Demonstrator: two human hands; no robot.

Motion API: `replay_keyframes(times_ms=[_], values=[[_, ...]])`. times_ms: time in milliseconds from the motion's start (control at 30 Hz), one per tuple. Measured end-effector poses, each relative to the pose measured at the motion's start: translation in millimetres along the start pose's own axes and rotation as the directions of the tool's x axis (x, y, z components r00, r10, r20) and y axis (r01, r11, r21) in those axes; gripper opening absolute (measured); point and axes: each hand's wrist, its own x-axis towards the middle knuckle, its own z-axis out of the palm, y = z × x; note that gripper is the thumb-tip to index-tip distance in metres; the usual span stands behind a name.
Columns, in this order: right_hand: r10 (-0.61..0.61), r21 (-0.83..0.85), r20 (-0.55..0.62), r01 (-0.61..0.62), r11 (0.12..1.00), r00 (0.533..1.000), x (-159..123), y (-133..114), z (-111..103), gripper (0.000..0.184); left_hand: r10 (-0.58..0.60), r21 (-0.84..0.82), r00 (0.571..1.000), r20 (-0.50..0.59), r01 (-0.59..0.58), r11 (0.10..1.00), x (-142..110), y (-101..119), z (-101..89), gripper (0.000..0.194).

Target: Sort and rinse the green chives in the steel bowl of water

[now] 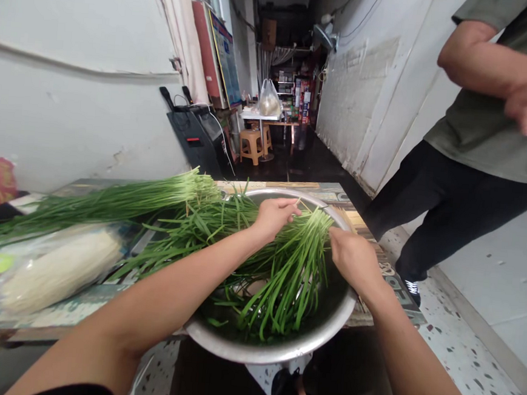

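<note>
A wide metal basin (273,358) is in front of me, with loose garlic chives (284,278) fanned out inside it, pale cut ends upward and green leaves drooping toward me. My right hand (354,256) is closed at the right side of this bunch, gripping it near the pale ends; its fingertips are partly hidden. Over the middle of the basin, my left hand (276,218) pinches a thin pale chive stalk beside the same ends. To the left, a larger pile of garlic chives (145,197) lies on the table and reaches the basin's edge.
A clear bag of pale noodle-like strands (61,267) lies on the patterned table (16,324). A person in dark trousers (456,188) stands close at the right. Behind are a black speaker-like case (195,137), plastic stools (251,145) and a small table with a plastic bag (269,99).
</note>
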Motion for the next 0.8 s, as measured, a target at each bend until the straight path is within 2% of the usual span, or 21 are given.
replay_keyframes(times_ms=[500, 667, 800], values=[[0.000, -0.040, 0.022, 0.001, 0.999, 1.000, 0.8, -1.1, 0.1, 0.023, 0.084, 0.151, 0.996, -0.017, -0.081, 0.985, 6.0, -7.8, -2.5, 0.030], [-0.016, -0.050, 0.008, 0.016, 0.999, 1.000, -2.1, -1.6, -0.4, 0.021, 0.240, 0.400, 0.971, 0.004, -0.221, 0.890, 3.8, -7.1, -5.4, 0.025], [-0.016, -0.077, 0.016, 0.017, 0.997, 1.000, -3.8, -1.7, -0.6, 0.021, 0.275, 0.475, 0.961, 0.039, -0.260, 0.841, 1.6, -5.7, -7.1, 0.024]])
